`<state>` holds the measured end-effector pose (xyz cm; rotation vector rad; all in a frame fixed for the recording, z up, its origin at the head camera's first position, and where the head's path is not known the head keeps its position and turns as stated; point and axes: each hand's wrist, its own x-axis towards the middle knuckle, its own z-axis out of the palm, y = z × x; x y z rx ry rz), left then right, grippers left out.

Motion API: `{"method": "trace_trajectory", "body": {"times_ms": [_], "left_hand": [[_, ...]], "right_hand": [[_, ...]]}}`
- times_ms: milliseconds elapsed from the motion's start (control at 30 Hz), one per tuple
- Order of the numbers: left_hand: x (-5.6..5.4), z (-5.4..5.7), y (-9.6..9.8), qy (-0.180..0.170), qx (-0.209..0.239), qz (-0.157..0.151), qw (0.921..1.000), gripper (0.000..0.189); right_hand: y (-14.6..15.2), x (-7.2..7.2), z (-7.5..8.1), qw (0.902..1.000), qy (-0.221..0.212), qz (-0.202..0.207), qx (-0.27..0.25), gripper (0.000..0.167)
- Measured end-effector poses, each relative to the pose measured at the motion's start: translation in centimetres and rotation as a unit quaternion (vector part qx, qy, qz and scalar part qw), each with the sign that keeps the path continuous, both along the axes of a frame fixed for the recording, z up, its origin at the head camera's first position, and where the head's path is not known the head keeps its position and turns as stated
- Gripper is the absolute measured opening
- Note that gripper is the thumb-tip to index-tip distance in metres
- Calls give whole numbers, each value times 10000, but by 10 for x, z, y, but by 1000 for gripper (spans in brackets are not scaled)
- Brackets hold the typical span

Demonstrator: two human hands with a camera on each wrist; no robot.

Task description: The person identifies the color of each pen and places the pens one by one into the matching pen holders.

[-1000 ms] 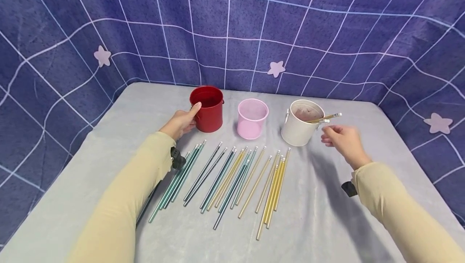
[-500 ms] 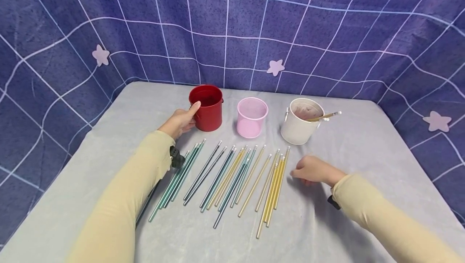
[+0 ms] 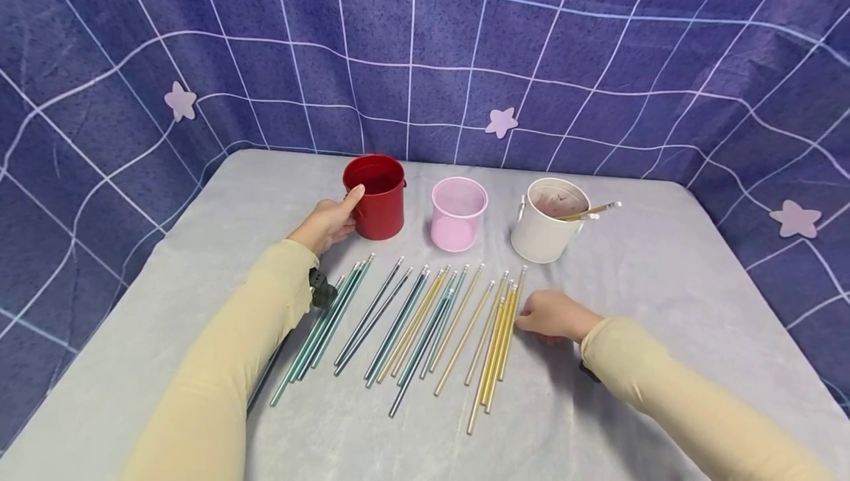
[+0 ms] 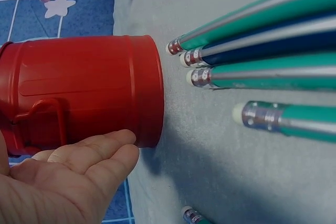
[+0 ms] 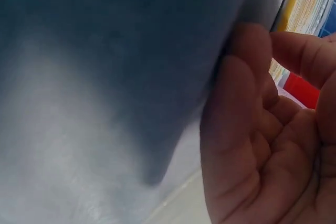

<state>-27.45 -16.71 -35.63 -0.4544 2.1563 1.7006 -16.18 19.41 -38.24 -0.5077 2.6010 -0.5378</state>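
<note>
My left hand (image 3: 330, 220) rests against the left side of a red bucket (image 3: 385, 212), its thumb at the rim. In the left wrist view its fingers (image 4: 107, 169) lie almost straight along the wall, near the folded handle. My right hand (image 3: 556, 315) is at the right edge of the yellow pencils (image 3: 493, 363). Its thumb and index finger pinch the outermost yellow pencil (image 3: 511, 333), seen in the right wrist view as a yellow strip (image 5: 290, 11) beside the fingertips. The other fingers curl underneath, and the hand hides part of the pencil there.
A pink mesh cup (image 3: 456, 234) and a white bucket (image 3: 541, 240) stand right of the red one. Yellow pencils (image 3: 600, 209) lean out of the white bucket. Several green (image 3: 325, 333), dark blue (image 3: 372, 319) and gold pencils lie on the grey cloth (image 3: 598, 437). A blue curtain (image 3: 425, 38) hangs behind.
My right hand has come from beside the white bucket down and left to the yellow pencils, where its fingertips meet the outermost one. My left hand has stayed on the red bucket.
</note>
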Motion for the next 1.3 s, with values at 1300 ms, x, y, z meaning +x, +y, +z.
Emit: {"method": "trace_trajectory", "body": {"times_ms": [1300], "left_hand": [[2, 0, 1, 127, 163, 10, 9998, 85]], "right_hand": [[-16, -7, -3, 9950, -546, -838, 29, 35]]}}
